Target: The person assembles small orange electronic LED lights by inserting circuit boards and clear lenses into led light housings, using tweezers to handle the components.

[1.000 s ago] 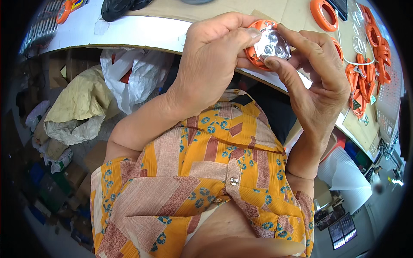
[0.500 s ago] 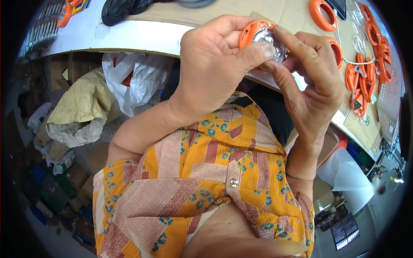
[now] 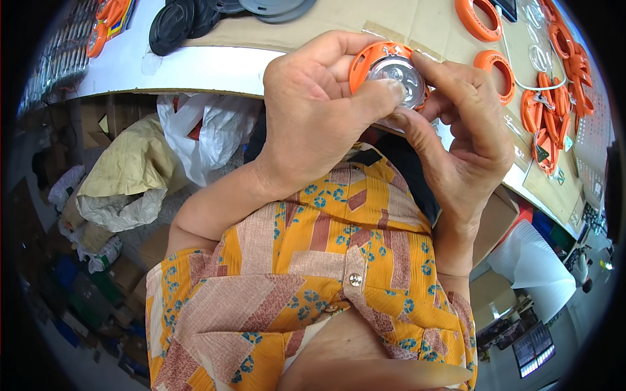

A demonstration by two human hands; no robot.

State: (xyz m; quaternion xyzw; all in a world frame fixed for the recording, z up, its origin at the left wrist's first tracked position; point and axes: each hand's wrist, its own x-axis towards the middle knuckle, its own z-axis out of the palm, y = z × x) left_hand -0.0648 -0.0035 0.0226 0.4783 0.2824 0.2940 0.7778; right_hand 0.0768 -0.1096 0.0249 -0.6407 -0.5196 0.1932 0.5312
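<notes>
Both hands hold a round orange plastic housing (image 3: 360, 70) over the front edge of the table. A clear, shiny round lens (image 3: 413, 83) sits in its middle. My left hand (image 3: 313, 117) grips the housing from the left, its thumb pressed on the lens and its fingers behind the rim. On the other side, my right hand (image 3: 473, 133) is closed around the right edge, with index finger at the top and thumb at the bottom. Small metallic bits (image 3: 393, 49) show on the upper rim. The back of the housing is hidden by the fingers.
Two orange rings, a farther ring (image 3: 462, 12) and a nearer ring (image 3: 482, 60), lie right of my hands. A heap of orange parts (image 3: 551, 114) is farther right, beside clear discs (image 3: 538, 57). Black round covers (image 3: 171, 29) lie at left. Below the table hangs a white plastic bag (image 3: 212, 130).
The hands and the housing sit slightly lower and more to the left in view, and the surroundings have shifted a little too. More of the lens shows. Both hands keep their hold.
</notes>
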